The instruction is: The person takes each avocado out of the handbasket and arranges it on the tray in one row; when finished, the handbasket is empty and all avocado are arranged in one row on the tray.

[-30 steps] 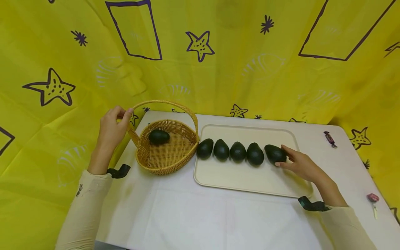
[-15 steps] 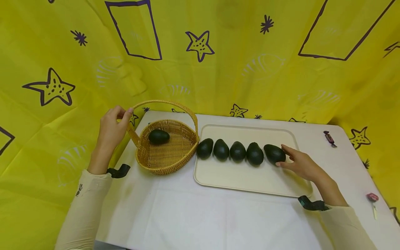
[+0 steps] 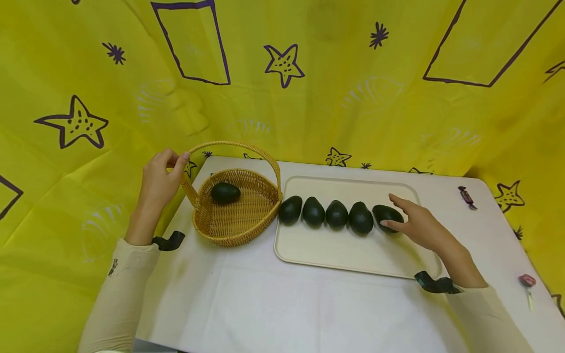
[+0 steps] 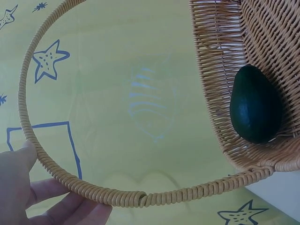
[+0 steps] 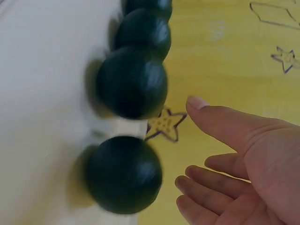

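My left hand (image 3: pixel 161 179) grips the arched handle (image 4: pixel 117 197) of a wicker basket (image 3: pixel 234 240) at its left side. One dark green avocado (image 4: pixel 255 105) lies in the basket against the left wall. On a cream tray (image 3: pixel 344 257) several more avocados stand in a row, the leftmost (image 3: pixel 290 210) close to the basket's rim. My right hand (image 3: pixel 419 223) hovers over the rightmost avocado (image 3: pixel 386 217), thumb and fingers spread. In the right wrist view a gap shows between that hand and the avocado (image 5: pixel 124 176).
A wrapped candy (image 3: pixel 467 197) lies at the back right of the white table (image 3: pixel 247 304), and a lollipop (image 3: pixel 527 280) near its right edge. A yellow curtain (image 3: pixel 326 108) with drawn stars hangs behind and at both sides.
My right hand has let go of the rightmost avocado and lifted slightly, its fingers spreading. The avocado has shifted a little. My left hand keeps its hold on the handle.
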Action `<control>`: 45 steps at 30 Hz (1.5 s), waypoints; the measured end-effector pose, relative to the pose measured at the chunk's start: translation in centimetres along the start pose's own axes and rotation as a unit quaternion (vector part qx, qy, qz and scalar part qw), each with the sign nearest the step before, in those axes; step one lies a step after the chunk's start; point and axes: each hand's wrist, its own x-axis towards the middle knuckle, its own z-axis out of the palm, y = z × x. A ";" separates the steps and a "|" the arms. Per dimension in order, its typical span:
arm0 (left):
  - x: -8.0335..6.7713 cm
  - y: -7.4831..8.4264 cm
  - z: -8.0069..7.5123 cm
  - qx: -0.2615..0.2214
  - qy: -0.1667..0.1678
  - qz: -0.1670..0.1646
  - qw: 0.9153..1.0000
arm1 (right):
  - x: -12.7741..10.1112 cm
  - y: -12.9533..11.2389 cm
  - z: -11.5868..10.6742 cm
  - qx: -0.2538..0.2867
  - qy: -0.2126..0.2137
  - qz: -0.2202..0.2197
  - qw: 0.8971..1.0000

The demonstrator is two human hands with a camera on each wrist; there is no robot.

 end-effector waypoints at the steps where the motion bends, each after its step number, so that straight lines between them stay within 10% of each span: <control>1: 0.0 0.0 0.0 0.000 0.001 0.001 1.000 | 0.2 -0.7 0.0 -0.001 0.002 -0.008 1.000; 22: -0.1 0.1 -0.1 0.003 -0.006 -0.008 1.000 | 7.8 -15.1 6.1 0.033 -0.069 -0.209 0.975; 37: 0.1 0.0 0.0 0.002 -0.009 -0.013 1.000 | 15.0 -24.6 11.3 -0.019 -0.135 -0.262 0.956; 45: 0.1 -0.1 0.0 0.003 -0.011 -0.010 1.000 | 18.3 -26.9 13.1 -0.015 -0.170 -0.215 0.962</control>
